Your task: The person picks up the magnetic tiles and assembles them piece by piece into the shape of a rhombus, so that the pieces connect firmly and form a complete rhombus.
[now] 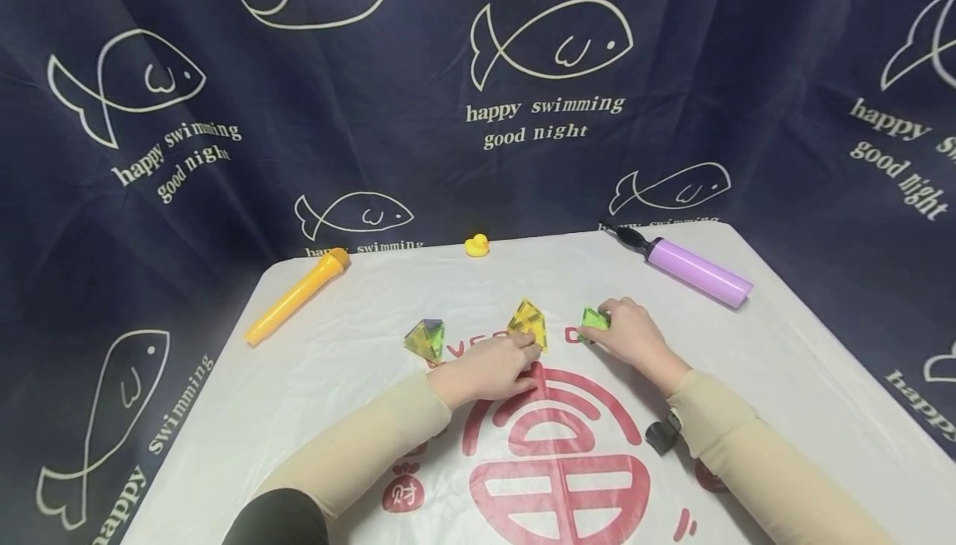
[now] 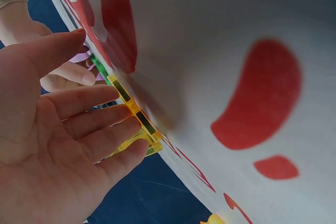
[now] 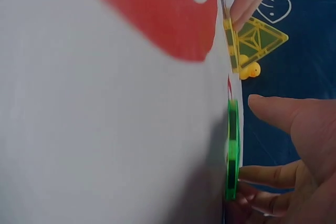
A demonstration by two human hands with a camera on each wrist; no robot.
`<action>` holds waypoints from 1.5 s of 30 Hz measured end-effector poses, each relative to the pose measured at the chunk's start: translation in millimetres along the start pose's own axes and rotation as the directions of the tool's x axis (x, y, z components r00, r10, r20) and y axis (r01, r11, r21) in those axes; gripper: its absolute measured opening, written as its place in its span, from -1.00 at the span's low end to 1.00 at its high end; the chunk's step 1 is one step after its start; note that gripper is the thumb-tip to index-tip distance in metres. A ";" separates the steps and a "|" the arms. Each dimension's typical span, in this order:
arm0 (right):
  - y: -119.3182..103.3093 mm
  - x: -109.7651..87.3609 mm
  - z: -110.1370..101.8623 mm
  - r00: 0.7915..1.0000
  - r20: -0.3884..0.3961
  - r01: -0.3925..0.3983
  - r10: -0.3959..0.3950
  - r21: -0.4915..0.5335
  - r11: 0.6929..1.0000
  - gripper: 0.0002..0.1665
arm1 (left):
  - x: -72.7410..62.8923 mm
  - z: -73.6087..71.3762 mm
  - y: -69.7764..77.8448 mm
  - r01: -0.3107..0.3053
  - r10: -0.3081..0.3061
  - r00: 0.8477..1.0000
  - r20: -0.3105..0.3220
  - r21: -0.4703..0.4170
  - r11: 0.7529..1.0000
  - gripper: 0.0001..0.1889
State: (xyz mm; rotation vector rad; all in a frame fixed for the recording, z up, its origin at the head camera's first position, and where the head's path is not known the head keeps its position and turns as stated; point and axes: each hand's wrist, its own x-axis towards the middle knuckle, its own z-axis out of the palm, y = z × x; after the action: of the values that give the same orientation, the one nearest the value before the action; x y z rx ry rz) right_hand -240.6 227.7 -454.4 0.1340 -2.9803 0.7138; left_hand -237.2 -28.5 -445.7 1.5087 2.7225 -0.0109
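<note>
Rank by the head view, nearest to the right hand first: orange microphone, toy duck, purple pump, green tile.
1. Green tile: at the right hand.
2. Purple pump: farther back, right.
3. Toy duck: back, middle.
4. Orange microphone: far left.

Curtain (image 1: pixel 426 122): navy, white fish outlines and lettering. Tablecloth (image 1: pixel 299 379): white, red print. Middle block (image 1: pixel 529 319): see-through yellow; right block (image 1: pixel 593 318): green; left block (image 1: pixel 426 340): yellow, green, purplish facets. Microphone (image 1: pixel 299 294): yellow-orange, darker head (image 1: pixel 338 260). Duck (image 1: pixel 476 246): yellow. Pump (image 1: pixel 698 273): lilac, black nozzle (image 1: pixel 633 239). Sleeves (image 1: pixel 366 445): beige.
</note>
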 end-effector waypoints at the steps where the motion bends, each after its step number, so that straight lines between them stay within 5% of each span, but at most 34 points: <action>1: -0.7 0.6 0.8 1.000 0.005 -0.015 0.015 -0.004 1.000 -0.18 | 0.0 0.0 0.0 -0.003 0.003 1.000 -0.001 0.000 1.000 -0.61; 16: -6.1 7.3 3.8 0.998 0.023 -0.061 0.061 0.014 0.998 -0.13 | -0.7 -1.9 1.3 -0.002 0.002 1.000 0.002 -0.019 1.000 -0.62; 27: -6.4 11.7 4.6 0.995 -0.072 0.078 -0.065 0.204 0.976 -0.50 | -1.5 -2.1 1.3 0.000 0.000 1.000 0.004 -0.011 1.000 -0.57; 31: -5.7 11.2 2.6 0.999 -0.014 0.051 -0.049 0.345 0.937 -0.56 | -1.2 -0.9 0.4 -0.011 0.011 1.000 -0.004 -0.005 1.000 -0.56; 37: -2.6 10.4 1.9 0.994 0.094 -0.012 -0.048 0.549 0.836 -0.54 | -0.7 -0.1 0.1 -0.009 0.009 1.000 0.004 -0.005 1.000 -0.57; 45: -2.3 9.9 7.2 0.985 0.114 0.040 -0.131 0.588 0.808 -0.55 | -0.2 -0.6 0.5 0.000 0.000 1.000 0.015 -0.006 1.000 -0.57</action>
State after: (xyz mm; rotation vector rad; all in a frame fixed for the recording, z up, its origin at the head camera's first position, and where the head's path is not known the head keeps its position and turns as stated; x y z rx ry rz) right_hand -250.6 221.7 -458.9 0.3669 -2.7400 1.6551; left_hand -236.7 -28.4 -445.1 1.5008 2.7080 -0.0138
